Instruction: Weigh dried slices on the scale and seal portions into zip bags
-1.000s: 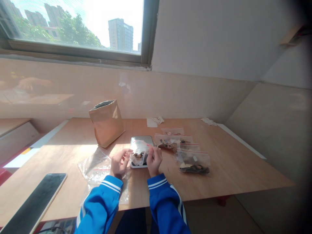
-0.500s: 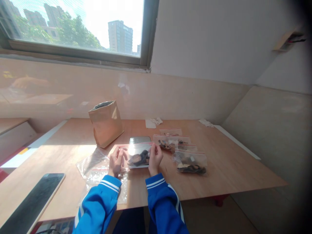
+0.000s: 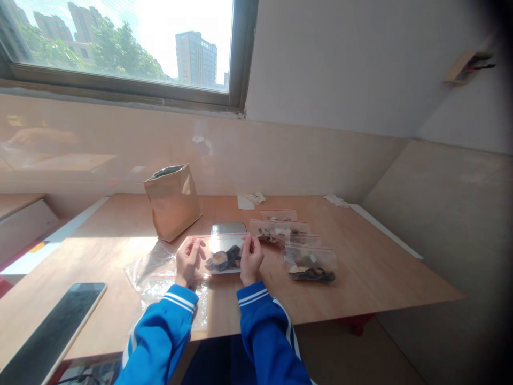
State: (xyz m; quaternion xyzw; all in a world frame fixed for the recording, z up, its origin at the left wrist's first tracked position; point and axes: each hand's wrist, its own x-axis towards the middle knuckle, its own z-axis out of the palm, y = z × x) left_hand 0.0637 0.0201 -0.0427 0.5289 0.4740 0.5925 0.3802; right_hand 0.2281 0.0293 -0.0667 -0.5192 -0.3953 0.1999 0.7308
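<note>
Between my two hands is a clear zip-lock bag (image 3: pixel 223 258) with dark, dried-looking pieces in its lower part. My left hand (image 3: pixel 188 261) pinches the bag's top left corner by the red-lined strip. At the top right corner, my right hand (image 3: pixel 251 259) pinches the same strip between thumb and fingers. Behind the bag, and partly hidden by it, lies a flat silvery scale-like device (image 3: pixel 229 229). Under and beside my left forearm, empty-looking clear plastic bags (image 3: pixel 154 267) lie on the table.
Several filled zip-lock bags (image 3: pixel 311 265) lie right of my hands. A brown paper pouch (image 3: pixel 173 204) stands open-topped at back left. A phone-like dark slab (image 3: pixel 56 329) rests near left. Crumpled tissue (image 3: pixel 255 198) and a white scrap (image 3: pixel 335 201) lie at the far edge of the wooden table (image 3: pixel 377 272).
The zip-lock bag stays held at both top corners; my left fingers now sit closed at its left end of the strip. The whole view has shifted slightly.
</note>
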